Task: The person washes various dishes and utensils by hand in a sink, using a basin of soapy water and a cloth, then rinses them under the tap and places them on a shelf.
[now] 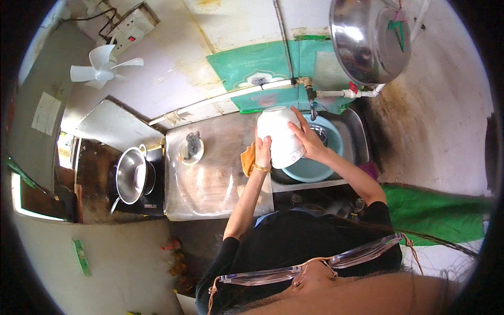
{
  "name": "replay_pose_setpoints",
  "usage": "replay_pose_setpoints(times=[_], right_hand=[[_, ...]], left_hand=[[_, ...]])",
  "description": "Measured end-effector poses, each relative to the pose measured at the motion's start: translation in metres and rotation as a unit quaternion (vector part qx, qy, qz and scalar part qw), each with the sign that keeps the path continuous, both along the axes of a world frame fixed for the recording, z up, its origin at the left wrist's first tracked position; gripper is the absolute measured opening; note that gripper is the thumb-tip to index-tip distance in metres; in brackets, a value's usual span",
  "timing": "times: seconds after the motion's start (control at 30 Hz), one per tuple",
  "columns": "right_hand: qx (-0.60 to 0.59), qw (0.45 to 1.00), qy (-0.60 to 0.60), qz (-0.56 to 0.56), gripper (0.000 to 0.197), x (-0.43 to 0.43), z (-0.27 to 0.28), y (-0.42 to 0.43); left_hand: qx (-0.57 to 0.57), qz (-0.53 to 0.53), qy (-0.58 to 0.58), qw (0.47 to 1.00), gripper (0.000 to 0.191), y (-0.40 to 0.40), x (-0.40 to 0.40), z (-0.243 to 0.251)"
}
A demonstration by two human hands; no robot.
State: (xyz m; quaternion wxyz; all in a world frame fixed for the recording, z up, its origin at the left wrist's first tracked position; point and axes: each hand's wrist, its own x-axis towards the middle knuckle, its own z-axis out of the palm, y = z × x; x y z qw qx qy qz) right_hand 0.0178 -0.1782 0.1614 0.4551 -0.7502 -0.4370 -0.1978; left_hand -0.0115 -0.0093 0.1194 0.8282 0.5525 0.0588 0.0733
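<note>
Both hands hold white bowls (278, 136) tilted on their side above the left part of the sink; they look like a nested stack, but how many I cannot tell. My left hand (264, 149) grips the near left side, its thumb on the outer wall. Across the right side and base lie the spread fingers of my right hand (309, 136). Behind and below them a light blue plastic basin (334, 147) sits in the stainless steel sink (360, 136), with shiny metalware (322, 133) partly visible inside. An orange cloth (247, 159) lies beside my left hand.
A tap (313, 112) stands over the basin. Left on the steel counter (212, 185) is a small dish (199, 157) with a dark scouring pad (193, 143). Further left, a steel wok (132, 177) rests on a black cooktop (155, 204). A large steel basin (354, 47) hangs upper right.
</note>
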Motion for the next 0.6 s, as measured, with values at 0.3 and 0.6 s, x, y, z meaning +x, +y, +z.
replay_pose_setpoints(times=[0.3,0.6], right_hand=[[0.036,0.988,-0.149,-0.019,0.083,0.037,0.046,-0.042],[0.085,0.975,0.2,0.052,0.08,0.013,0.01,-0.035]], left_hand=[[0.118,-0.085,-0.187,0.972,0.109,-0.005,0.036,0.051],[0.116,0.014,-0.144,0.983,0.104,-0.039,0.002,0.046]])
